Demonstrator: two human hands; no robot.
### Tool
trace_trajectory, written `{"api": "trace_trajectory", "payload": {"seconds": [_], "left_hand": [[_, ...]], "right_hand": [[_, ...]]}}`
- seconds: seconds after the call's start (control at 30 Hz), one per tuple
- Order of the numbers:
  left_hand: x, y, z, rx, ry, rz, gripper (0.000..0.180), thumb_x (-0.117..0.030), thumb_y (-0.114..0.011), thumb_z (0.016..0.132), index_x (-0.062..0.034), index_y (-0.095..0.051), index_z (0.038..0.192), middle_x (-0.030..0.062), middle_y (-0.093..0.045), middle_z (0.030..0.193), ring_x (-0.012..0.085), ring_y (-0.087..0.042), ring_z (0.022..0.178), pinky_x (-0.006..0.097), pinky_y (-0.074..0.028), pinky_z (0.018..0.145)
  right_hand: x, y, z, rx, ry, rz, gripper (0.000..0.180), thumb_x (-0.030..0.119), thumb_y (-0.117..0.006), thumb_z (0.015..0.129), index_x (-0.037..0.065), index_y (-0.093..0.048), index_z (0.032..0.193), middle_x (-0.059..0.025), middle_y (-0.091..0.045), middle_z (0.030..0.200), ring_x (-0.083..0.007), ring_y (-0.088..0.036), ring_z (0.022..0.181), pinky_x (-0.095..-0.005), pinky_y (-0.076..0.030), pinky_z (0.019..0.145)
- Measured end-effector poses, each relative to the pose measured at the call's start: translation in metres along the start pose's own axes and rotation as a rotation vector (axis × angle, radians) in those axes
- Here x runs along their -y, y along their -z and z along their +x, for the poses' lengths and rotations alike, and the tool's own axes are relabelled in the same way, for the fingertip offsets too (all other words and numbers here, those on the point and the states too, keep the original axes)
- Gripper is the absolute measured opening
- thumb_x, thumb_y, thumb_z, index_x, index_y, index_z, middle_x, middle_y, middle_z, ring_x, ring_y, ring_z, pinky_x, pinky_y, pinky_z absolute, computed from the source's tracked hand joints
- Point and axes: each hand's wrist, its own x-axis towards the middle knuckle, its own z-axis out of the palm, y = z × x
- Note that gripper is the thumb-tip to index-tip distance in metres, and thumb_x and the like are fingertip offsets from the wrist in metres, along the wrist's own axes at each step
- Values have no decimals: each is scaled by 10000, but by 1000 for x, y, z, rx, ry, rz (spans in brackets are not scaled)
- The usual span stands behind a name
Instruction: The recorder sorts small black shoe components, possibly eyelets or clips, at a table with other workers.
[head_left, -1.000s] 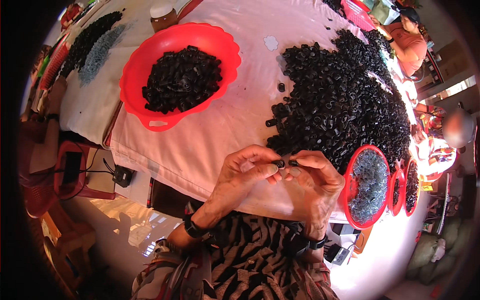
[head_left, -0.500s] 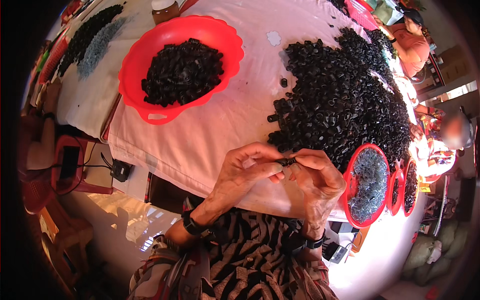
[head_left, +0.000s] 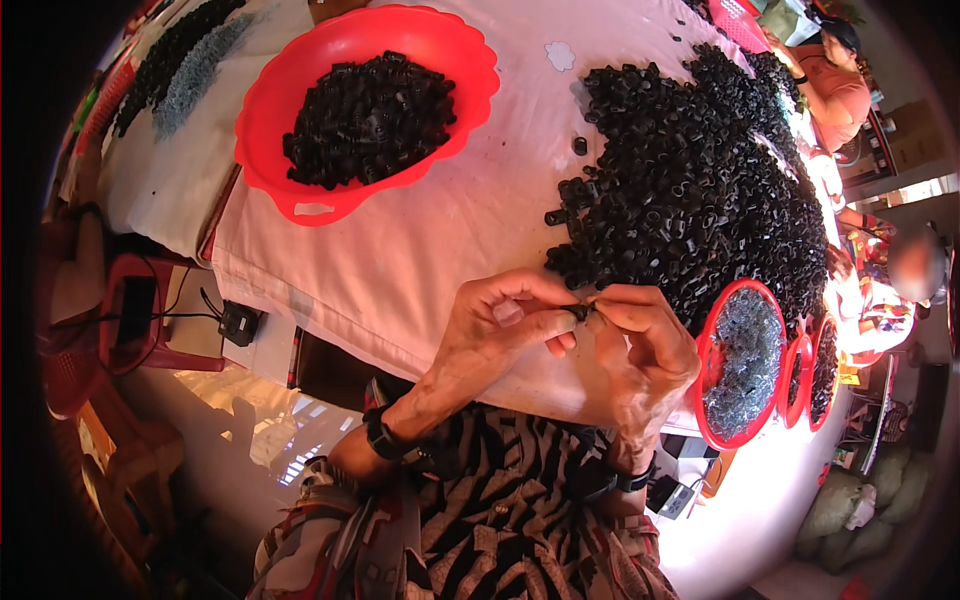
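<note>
A small black plastic piece (head_left: 577, 312) is pinched between the thumb and fingers of my left hand (head_left: 497, 318), above the table's front edge. My right hand (head_left: 648, 345) has its thumb and index finger pressed together at the right end of that piece; whether a second tiny part sits in them is hidden. Just beyond my hands spreads a large heap of similar black plastic pieces (head_left: 690, 190). A red scalloped basin (head_left: 270, 110) at the far left holds another pile of black pieces (head_left: 370, 118).
Right of my hands stands a red bowl (head_left: 707, 400) of thin silvery metal parts (head_left: 745, 345), with smaller red bowls (head_left: 797, 385) beside it. A pink cloth (head_left: 400, 270) covers the table. Other people (head_left: 835, 85) sit along the right side; an arm (head_left: 80, 260) shows at left.
My view has shifted slightly, so the basin sits higher in the picture. Both hands stay together at the small black piece, with the right fingertips now closed over its upper right end.
</note>
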Motion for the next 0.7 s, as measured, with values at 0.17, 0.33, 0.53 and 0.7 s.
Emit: {"api": "trace_trajectory", "payload": {"seconds": [0.17, 0.33, 0.53, 0.7], "left_hand": [[-1, 0, 0, -19, -3, -8, 119, 44, -660, 897, 41, -663, 1016, 104, -682, 902, 163, -676, 770, 286, -557, 694], [-2, 0, 1, -42, 32, -23, 120, 26, -664, 898, 31, -661, 1017, 116, -693, 900, 176, -673, 769, 300, -554, 700], [-3, -1, 2, 2, 20, -77, 128, 29, -644, 916, 32, -666, 1042, 118, -709, 937, 183, -700, 817, 302, -586, 738], [-4, -1, 2, -36, 58, -19, 118, 20, -626, 924, 33, -663, 1035, 141, -708, 954, 202, -694, 827, 316, -585, 744]], "right_hand": [[3, -3, 4, 37, -28, 29, 213, -163, -664, 777, -5, -678, 919, -107, -691, 934, -124, -648, 782, -227, -500, 654], [-1, -7, 2, 4, -177, 211, 192, -148, -662, 814, -7, -692, 941, -74, -675, 992, -91, -630, 831, -195, -498, 682], [7, -3, 0, -11, -142, 64, 169, -99, -679, 820, -24, -699, 971, -119, -693, 989, -136, -666, 821, -231, -528, 692], [7, -6, 3, 27, 73, -177, 163, -87, -673, 808, -46, -689, 965, -163, -700, 949, -243, -698, 797, -304, -563, 703]]}}
